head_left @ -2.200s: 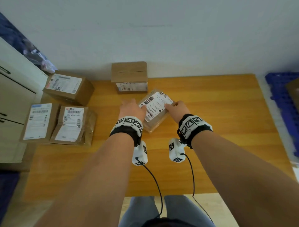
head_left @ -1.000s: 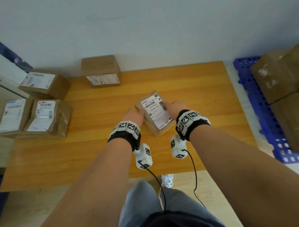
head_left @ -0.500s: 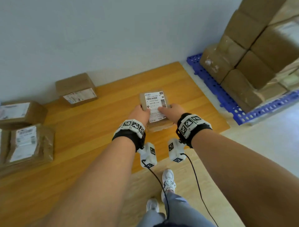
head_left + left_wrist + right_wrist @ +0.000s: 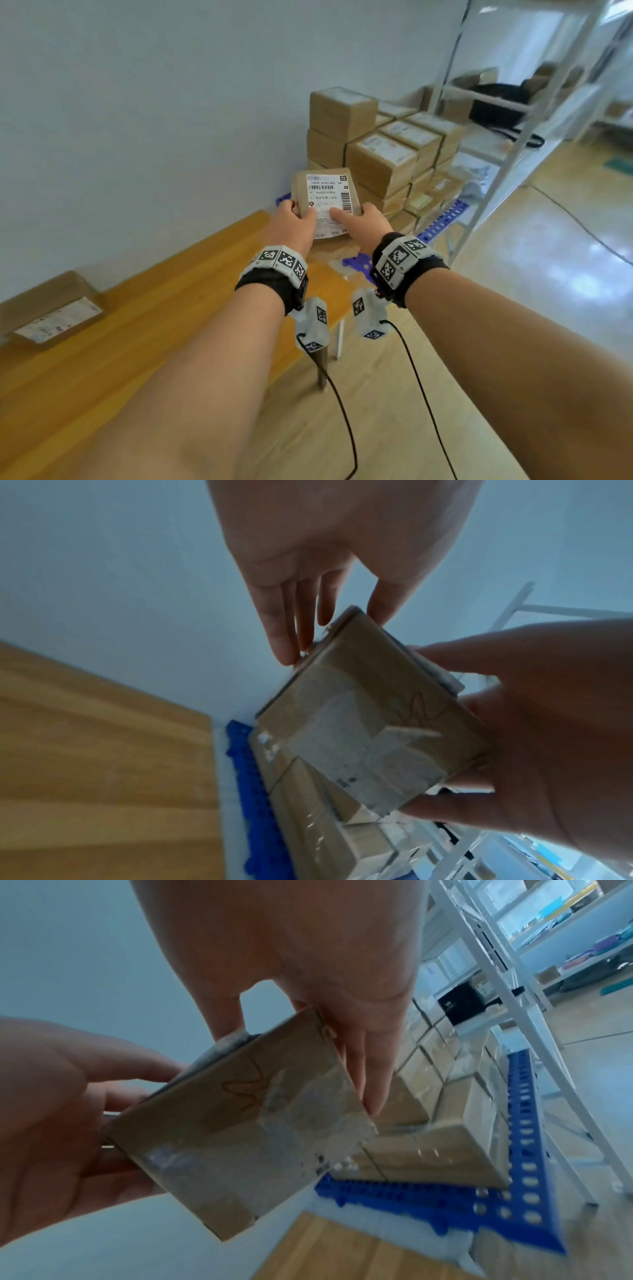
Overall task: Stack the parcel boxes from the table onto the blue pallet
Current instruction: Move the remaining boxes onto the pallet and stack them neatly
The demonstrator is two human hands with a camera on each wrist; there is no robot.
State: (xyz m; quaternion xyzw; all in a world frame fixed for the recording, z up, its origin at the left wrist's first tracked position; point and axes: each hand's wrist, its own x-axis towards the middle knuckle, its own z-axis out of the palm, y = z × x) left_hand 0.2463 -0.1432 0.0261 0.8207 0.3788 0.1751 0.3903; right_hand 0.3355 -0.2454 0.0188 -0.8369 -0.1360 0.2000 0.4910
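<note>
I hold a small flat cardboard parcel box (image 4: 327, 202) with a white label in the air, past the table's right end. My left hand (image 4: 296, 219) grips its left edge and my right hand (image 4: 359, 219) its right edge, thumbs on the label. From below, the left wrist view shows the taped underside of the box (image 4: 359, 723); the right wrist view shows the same box (image 4: 246, 1137) pinched between thumb and fingers. Just beyond it, the blue pallet (image 4: 442, 219) carries a stack of boxes (image 4: 380, 154) several layers high.
The wooden table (image 4: 154, 325) is at lower left, with one labelled box (image 4: 51, 311) at its far edge. A white metal rack (image 4: 513, 137) stands right of the pallet (image 4: 514, 1177). A cable (image 4: 582, 226) runs across the shiny floor.
Both hands lifted the parcel off the table and carried it right. My view has swung from the table to the pallet stack, which is now straight ahead.
</note>
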